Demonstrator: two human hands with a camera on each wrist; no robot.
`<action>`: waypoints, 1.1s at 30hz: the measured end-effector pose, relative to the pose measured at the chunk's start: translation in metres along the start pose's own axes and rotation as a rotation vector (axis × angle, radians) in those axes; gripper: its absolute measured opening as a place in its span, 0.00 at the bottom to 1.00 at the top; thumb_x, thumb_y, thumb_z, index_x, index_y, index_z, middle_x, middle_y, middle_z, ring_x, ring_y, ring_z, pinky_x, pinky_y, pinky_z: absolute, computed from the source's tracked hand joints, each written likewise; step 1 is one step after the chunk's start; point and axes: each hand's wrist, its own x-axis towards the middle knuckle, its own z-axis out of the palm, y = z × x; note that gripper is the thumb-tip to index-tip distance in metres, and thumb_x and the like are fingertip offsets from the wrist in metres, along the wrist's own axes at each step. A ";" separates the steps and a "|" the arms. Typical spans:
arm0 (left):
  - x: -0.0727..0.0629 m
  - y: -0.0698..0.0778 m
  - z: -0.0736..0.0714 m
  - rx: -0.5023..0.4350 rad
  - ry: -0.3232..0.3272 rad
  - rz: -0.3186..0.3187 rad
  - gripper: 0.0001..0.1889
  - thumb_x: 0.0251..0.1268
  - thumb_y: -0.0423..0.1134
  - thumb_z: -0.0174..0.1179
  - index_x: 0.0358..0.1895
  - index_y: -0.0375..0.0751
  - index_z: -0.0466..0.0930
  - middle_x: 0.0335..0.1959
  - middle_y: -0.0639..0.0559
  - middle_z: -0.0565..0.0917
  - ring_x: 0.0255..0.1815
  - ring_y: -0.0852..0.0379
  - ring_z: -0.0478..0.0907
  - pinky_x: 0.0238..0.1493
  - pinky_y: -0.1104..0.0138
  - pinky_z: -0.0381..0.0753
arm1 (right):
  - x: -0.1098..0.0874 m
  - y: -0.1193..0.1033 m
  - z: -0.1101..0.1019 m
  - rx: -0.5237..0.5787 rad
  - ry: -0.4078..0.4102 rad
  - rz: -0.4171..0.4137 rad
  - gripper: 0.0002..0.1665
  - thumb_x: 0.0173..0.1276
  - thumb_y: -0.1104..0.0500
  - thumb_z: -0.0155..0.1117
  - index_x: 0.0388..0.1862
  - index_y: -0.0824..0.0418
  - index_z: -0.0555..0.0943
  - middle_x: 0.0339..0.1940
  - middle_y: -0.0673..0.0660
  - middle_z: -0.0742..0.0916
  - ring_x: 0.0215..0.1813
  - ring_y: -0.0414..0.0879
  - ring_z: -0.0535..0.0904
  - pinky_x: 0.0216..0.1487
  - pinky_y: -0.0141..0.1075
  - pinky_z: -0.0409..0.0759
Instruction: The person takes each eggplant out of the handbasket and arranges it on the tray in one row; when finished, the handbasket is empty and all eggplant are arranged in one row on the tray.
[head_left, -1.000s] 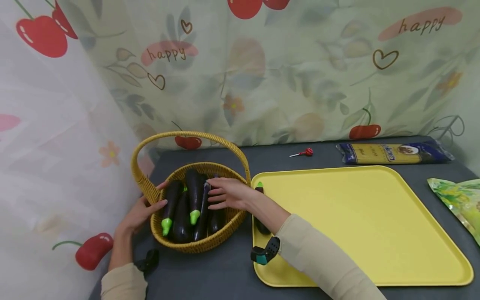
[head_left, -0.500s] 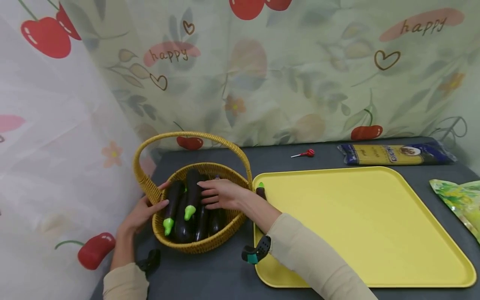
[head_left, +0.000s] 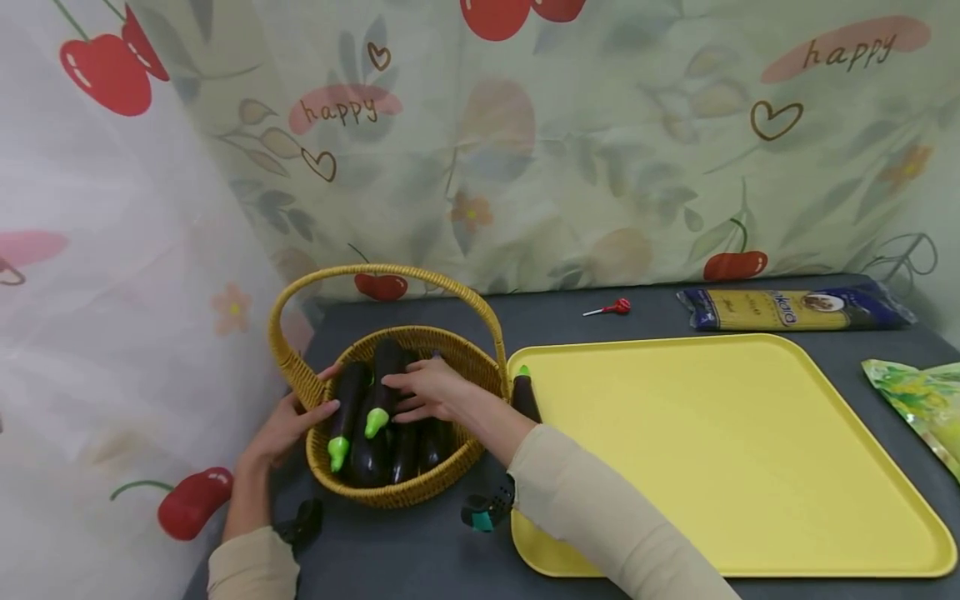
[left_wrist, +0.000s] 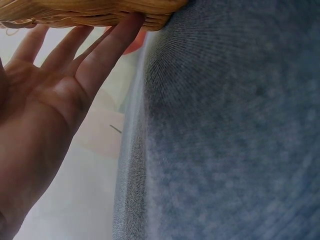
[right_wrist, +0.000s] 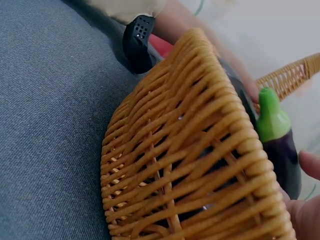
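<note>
A yellow wicker basket with a tall hoop handle holds several dark purple eggplants with green caps. My left hand grips the basket's left rim, thumb over the edge inside and fingers against the outer weave. Inside the basket, my right hand holds the topmost eggplant from its right side, thumb on top and fingers lower down. In the right wrist view this eggplant rises above the rim, its cap toward that camera. Part of the other eggplants is hidden under my right hand.
A large yellow tray stands right of the basket, with another eggplant along its left edge, partly behind my forearm. Behind the tray lie a red lollipop and a pasta packet. A green bag lies at far right.
My right hand has moved left and down from a slim eggplant onto the topmost one. That eggplant's cap end has shifted a little left. The left hand stays on the rim.
</note>
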 end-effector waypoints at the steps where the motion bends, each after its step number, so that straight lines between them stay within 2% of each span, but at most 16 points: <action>1: 0.000 0.000 0.000 0.000 0.002 -0.006 0.32 0.72 0.38 0.54 0.75 0.40 0.53 0.73 0.39 0.55 0.63 0.63 0.61 0.54 0.75 0.68 | 0.001 0.000 0.001 -0.004 0.009 -0.001 0.40 0.69 0.60 0.62 0.74 0.66 0.55 0.64 0.73 0.69 0.57 0.64 0.74 0.41 0.43 0.81; 6: 0.001 0.000 0.002 0.000 0.009 -0.023 0.32 0.72 0.39 0.54 0.75 0.41 0.54 0.70 0.37 0.60 0.60 0.63 0.65 0.53 0.74 0.68 | 0.004 0.002 0.005 0.019 0.024 -0.005 0.42 0.68 0.61 0.63 0.74 0.66 0.55 0.64 0.72 0.69 0.58 0.64 0.73 0.40 0.43 0.81; 10: 0.001 0.001 0.002 0.001 0.005 -0.018 0.32 0.72 0.38 0.53 0.75 0.40 0.54 0.68 0.39 0.63 0.58 0.65 0.67 0.53 0.74 0.69 | 0.005 0.003 0.003 0.035 0.006 -0.013 0.41 0.68 0.62 0.63 0.74 0.66 0.54 0.60 0.70 0.72 0.59 0.63 0.72 0.42 0.45 0.80; 15: 0.001 0.001 0.002 -0.007 0.002 -0.026 0.32 0.71 0.38 0.54 0.75 0.40 0.53 0.70 0.39 0.61 0.61 0.61 0.65 0.54 0.74 0.68 | 0.000 0.002 -0.004 0.036 -0.038 -0.045 0.40 0.68 0.62 0.62 0.75 0.63 0.55 0.58 0.66 0.76 0.59 0.62 0.73 0.44 0.46 0.80; 21: 0.002 0.002 0.000 -0.008 0.000 -0.032 0.33 0.71 0.39 0.55 0.75 0.41 0.52 0.72 0.36 0.56 0.68 0.47 0.55 0.54 0.75 0.66 | -0.014 -0.003 -0.011 0.040 -0.137 -0.067 0.40 0.70 0.61 0.61 0.75 0.61 0.55 0.63 0.65 0.73 0.62 0.61 0.70 0.49 0.47 0.78; 25: 0.002 0.002 -0.002 -0.017 -0.004 -0.014 0.32 0.71 0.38 0.54 0.75 0.42 0.53 0.71 0.40 0.58 0.65 0.55 0.59 0.54 0.75 0.67 | -0.029 -0.006 -0.018 0.039 -0.217 -0.084 0.39 0.71 0.61 0.59 0.76 0.60 0.54 0.61 0.63 0.75 0.61 0.58 0.72 0.51 0.49 0.76; 28: 0.001 0.004 -0.001 -0.020 -0.012 0.001 0.32 0.72 0.37 0.53 0.75 0.40 0.52 0.71 0.38 0.58 0.63 0.60 0.60 0.54 0.75 0.66 | -0.041 -0.006 -0.024 0.027 -0.278 -0.098 0.39 0.72 0.61 0.57 0.76 0.60 0.53 0.60 0.63 0.77 0.60 0.57 0.74 0.52 0.50 0.75; 33: 0.000 0.009 0.002 -0.028 -0.016 0.009 0.32 0.72 0.35 0.52 0.75 0.37 0.51 0.72 0.34 0.54 0.65 0.57 0.58 0.54 0.75 0.65 | -0.059 -0.002 -0.035 -0.019 -0.363 -0.112 0.39 0.73 0.62 0.55 0.77 0.60 0.51 0.60 0.63 0.75 0.62 0.57 0.72 0.53 0.51 0.75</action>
